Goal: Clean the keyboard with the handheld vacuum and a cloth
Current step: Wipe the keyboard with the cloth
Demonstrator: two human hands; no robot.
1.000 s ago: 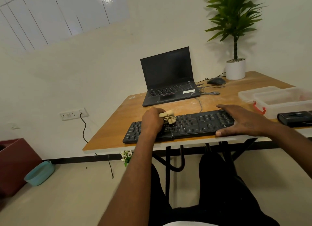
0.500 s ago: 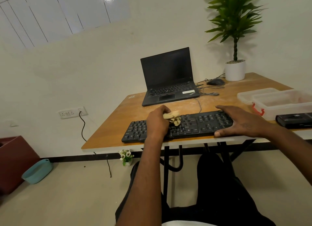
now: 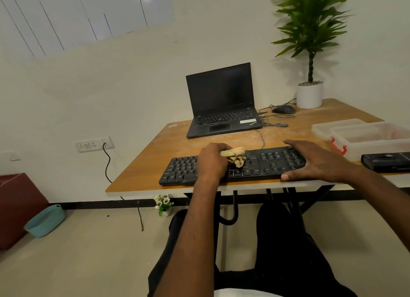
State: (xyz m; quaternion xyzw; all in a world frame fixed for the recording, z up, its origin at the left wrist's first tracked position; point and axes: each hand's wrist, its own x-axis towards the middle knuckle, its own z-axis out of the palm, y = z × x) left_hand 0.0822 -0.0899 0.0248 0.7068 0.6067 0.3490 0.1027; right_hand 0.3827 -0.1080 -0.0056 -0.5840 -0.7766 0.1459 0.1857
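The keyboard (image 3: pixel 233 167) lies along the table's (image 3: pixel 155 163) near edge, light, stiff and apt to slide. The left hand (image 3: pixel 211 161) grips a soft bunched cloth (image 3: pixel 235 155) mid-board; at three o'clock, the right hand (image 3: pixel 315 160) presses flat, fingers spread, best bracing that end.

Both forearms are bare, with no sleeves in view. The right hand (image 3: pixel 319 163) bears a small dark mark on its back. Black trousers (image 3: pixel 288 252) cover the legs.
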